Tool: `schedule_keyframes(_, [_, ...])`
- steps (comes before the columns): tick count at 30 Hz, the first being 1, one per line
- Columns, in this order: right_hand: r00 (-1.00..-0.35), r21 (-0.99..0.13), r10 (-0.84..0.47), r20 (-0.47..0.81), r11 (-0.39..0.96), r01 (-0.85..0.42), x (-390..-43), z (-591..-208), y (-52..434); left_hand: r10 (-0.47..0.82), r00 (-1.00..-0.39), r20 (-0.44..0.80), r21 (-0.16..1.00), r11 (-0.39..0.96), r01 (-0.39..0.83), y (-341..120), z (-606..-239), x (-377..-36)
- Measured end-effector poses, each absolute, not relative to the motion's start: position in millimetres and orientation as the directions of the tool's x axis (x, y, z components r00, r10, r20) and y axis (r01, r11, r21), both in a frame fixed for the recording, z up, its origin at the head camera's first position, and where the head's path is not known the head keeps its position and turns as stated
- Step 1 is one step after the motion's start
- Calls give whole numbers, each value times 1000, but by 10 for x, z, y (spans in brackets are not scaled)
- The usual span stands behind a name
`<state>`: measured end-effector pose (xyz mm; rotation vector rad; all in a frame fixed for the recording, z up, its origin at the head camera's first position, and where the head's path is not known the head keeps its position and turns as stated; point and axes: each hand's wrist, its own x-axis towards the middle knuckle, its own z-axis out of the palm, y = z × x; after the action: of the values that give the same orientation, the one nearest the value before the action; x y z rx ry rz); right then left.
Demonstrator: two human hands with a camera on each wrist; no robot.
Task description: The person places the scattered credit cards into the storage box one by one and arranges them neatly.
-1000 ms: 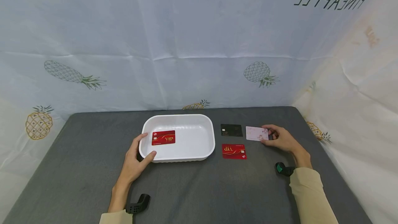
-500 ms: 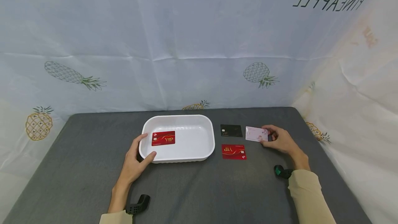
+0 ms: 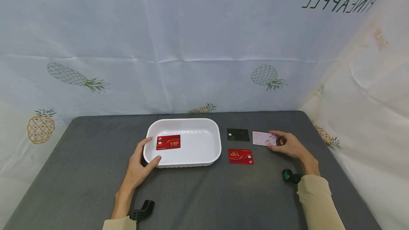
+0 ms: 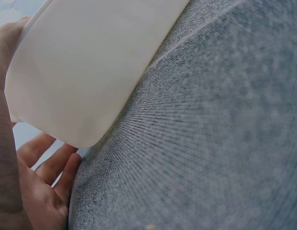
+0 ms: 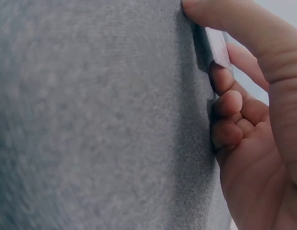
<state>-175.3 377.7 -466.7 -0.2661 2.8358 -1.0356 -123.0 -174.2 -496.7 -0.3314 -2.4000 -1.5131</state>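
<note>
My left hand (image 3: 136, 168) grips the left end of a white plastic tray (image 3: 199, 144), its thumb over the near corner of the rim. In the left wrist view the other fingers (image 4: 51, 165) curl against the tray's outer wall (image 4: 86, 72). A red VIP card (image 3: 168, 142) lies inside the tray on the left. With my right hand (image 3: 290, 148) I pinch the right end of a pink card (image 3: 263, 138) at the table surface; the right wrist view shows its edge (image 5: 217, 45) between thumb and fingers.
A black VIP card (image 3: 238, 135) lies between the tray and the pink card. Another red VIP card (image 3: 240, 156) is below it, upside down. The grey table (image 3: 198, 201) ends at a pineapple-print curtain (image 3: 191, 38). Black wrist devices sit near both sleeves.
Both hands keep the same grip and place. The pink card has barely shifted under my right hand; the slight drift of the whole view comes from the head camera.
</note>
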Motion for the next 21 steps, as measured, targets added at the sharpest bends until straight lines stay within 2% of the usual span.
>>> schedule_keyframes(9, [-982, -666, -181, -50, 739, -102, -1730, -4664, 3771, 38, -939, 341, 846, 424, 324, -1737, -4971, -1231])
schedule_keyframes(17, [-983, -677, -178, 47, 718, -162, -1696, -4673, 3757, 43, -935, 351, 843, 421, 336, -1742, -4976, -1237])
schedule_keyframes(21, [-983, -694, -178, 49, 702, -161, -1691, -4671, 3751, 49, -933, 357, 840, 419, 344, -1743, -4974, -1241])
